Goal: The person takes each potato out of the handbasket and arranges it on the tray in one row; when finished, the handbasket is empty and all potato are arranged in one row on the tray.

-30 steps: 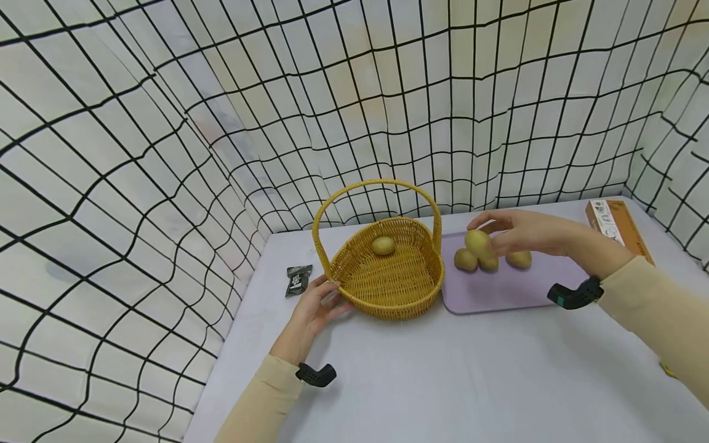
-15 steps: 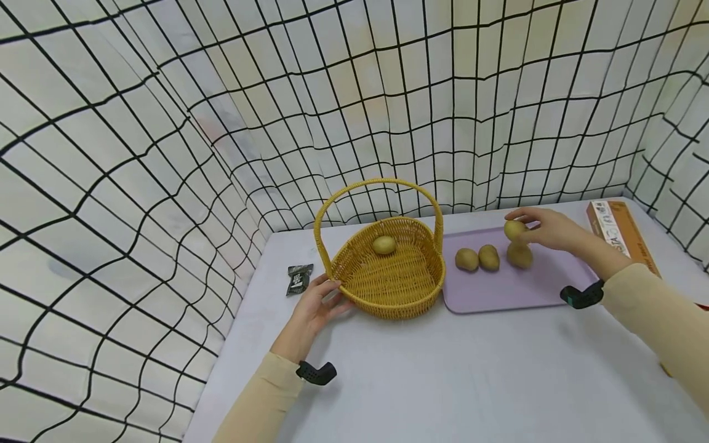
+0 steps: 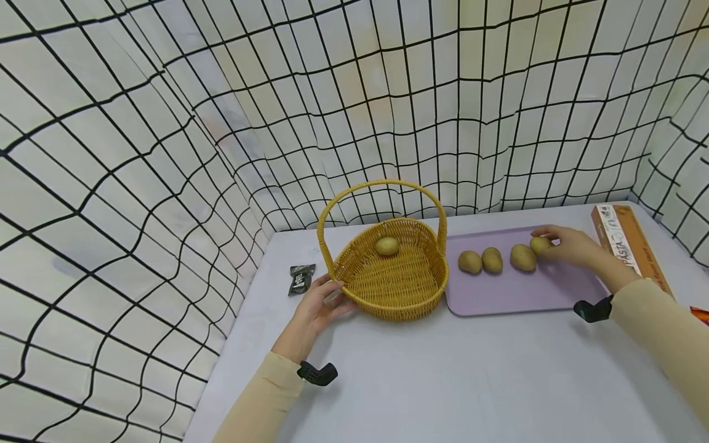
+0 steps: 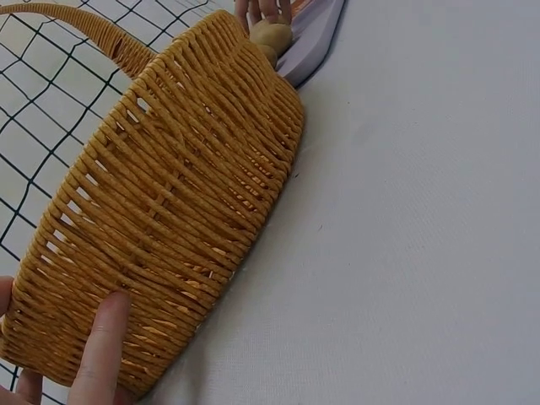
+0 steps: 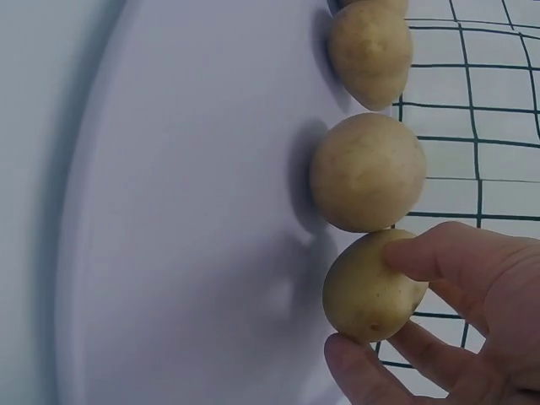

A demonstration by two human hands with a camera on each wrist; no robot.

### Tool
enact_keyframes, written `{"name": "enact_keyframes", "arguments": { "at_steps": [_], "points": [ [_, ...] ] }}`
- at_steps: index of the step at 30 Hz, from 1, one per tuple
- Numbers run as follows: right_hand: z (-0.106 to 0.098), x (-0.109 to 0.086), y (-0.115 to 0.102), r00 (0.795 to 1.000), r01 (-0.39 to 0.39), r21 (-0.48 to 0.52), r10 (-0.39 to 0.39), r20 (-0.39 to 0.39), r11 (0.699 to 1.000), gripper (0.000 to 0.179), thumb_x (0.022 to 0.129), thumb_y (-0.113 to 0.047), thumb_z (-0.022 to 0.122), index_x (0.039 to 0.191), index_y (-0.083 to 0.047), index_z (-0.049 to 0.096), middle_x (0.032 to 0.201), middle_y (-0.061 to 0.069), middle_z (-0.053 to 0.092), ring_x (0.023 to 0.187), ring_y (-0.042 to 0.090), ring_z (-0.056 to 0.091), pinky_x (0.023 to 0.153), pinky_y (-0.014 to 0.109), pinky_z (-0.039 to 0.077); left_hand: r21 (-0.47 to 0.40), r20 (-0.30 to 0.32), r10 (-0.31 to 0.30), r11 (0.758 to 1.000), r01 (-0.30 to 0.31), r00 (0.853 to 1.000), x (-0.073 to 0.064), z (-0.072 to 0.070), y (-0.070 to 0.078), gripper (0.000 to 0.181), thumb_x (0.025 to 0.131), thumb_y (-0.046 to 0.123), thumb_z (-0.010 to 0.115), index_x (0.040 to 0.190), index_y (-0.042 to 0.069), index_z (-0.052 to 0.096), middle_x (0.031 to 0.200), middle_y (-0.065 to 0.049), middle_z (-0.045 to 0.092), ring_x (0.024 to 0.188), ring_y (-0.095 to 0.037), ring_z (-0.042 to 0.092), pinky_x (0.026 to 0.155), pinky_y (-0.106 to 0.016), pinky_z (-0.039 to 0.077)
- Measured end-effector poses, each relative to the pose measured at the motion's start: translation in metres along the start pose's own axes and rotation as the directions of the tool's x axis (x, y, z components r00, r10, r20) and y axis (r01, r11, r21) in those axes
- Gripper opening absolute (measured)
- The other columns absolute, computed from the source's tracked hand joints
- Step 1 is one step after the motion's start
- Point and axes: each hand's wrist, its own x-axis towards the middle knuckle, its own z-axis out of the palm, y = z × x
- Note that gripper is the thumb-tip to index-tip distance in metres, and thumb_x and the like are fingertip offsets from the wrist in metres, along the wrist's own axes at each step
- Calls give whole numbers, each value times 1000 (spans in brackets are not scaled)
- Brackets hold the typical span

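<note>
My right hand [image 3: 570, 245] pinches a potato [image 5: 375, 287] between thumb and fingers, low over the right part of a lilac tray [image 3: 498, 292]. Right beside it sits a rounder potato [image 3: 523, 258], and two more, one potato [image 3: 492, 260] and another potato [image 3: 469, 262], continue the row leftward. A yellow wicker basket [image 3: 396, 280] with a tall hoop handle stands left of the tray. Inside it, near the back wall, lies one potato [image 3: 386, 246]. My left hand [image 3: 318, 307] holds the basket's left side, one finger along the outer weave in the left wrist view.
A small black wrapped packet [image 3: 301, 279] lies left of the basket. An orange-and-white pasta box [image 3: 631, 243] stands right of the tray, and a red-orange wrapper [image 3: 700, 315] shows at the right edge. Black netting [image 3: 410, 111] over white cloth borders the table's back and left.
My right hand has carried the potato rightward, past the others, and down to the right end of the row on the tray. The left hand has stayed at the basket.
</note>
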Motion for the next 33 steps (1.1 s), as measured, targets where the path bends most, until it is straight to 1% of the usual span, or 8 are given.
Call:
{"name": "enact_keyframes", "arguments": {
  "at_steps": [5, 8, 12, 17, 21, 25, 29, 33],
  "points": [
    [3, -3, 1, 1000, 2, 0, -2, 1, 1000, 55, 94, -15, 67, 142, 5, 49, 140, 42, 49, 127, 63, 44, 105, 76, 37, 6, -8, -3, 1000, 3, 1000, 1, 1, 1, 69, 101, 5, 59, 161, 12, 26, 156, -20, 35, 143, -39, 44, 110, -60, 48],
    [4, -3, -1, 1000, 3, 0, -3, 2, 1000, 56, 94, -16, 69, 142, 6, 49, 139, 43, 49, 126, 63, 45, 104, 75, 39, 6, -11, -4, 1000, 4, 1000, 1, 2, 2, 69, 101, 5, 60, 161, 13, 27, 156, -19, 35, 143, -39, 44, 109, -60, 48],
    [6, 0, -5, 1000, 10, -10, -10, 7, 1000, 58, 93, -20, 72, 140, 7, 51, 135, 42, 52, 124, 61, 49, 102, 72, 43, 0, -17, -7, 1000, 7, 1000, 1, 1, 2, 69, 102, 5, 59, 162, 14, 27, 157, -19, 35, 144, -39, 43, 109, -60, 47],
    [10, 3, -9, 1000, 6, -18, -6, 1, 1000, 57, 91, -18, 72, 137, 10, 52, 130, 42, 55, 118, 59, 54, 98, 70, 47, -1, -15, -3, 1000, 3, 1000, 1, 1, 1, 69, 102, 6, 59, 162, 14, 26, 158, -20, 33, 144, -39, 42, 110, -61, 47],
    [11, 2, -9, 1000, -13, -17, 13, -4, 1000, 52, 96, -21, 65, 137, 9, 52, 128, 42, 56, 114, 57, 57, 93, 66, 50, -4, -3, 3, 1000, -3, 1000, 2, 2, 0, 70, 102, 7, 59, 163, 13, 24, 158, -20, 31, 144, -39, 41, 111, -61, 46],
    [8, 1, -9, 999, -32, -16, 32, -6, 999, 50, 103, -26, 57, 138, 9, 51, 129, 43, 55, 116, 59, 55, 94, 67, 50, 1, -3, 3, 1000, -3, 1000, 2, 2, 0, 70, 102, 7, 60, 162, 13, 24, 158, -20, 32, 144, -40, 41, 111, -61, 46],
    [3, 0, -7, 999, -48, -7, 48, 2, 999, 51, 105, -27, 55, 140, 10, 48, 133, 46, 51, 121, 62, 51, 99, 71, 46, 9, -12, 1, 1000, -1, 1000, 2, 2, 0, 69, 102, 7, 60, 162, 14, 26, 156, -19, 34, 144, -39, 43, 109, -60, 48],
    [0, 0, -5, 998, -60, -19, 60, 0, 998, 50, 105, -26, 55, 139, 9, 48, 133, 46, 51, 121, 62, 50, 98, 71, 46, 18, -19, 1, 1000, -1, 1000, 2, 2, 0, 68, 102, 7, 59, 162, 13, 26, 156, -19, 35, 144, -40, 43, 107, -59, 49]
  ]
}}
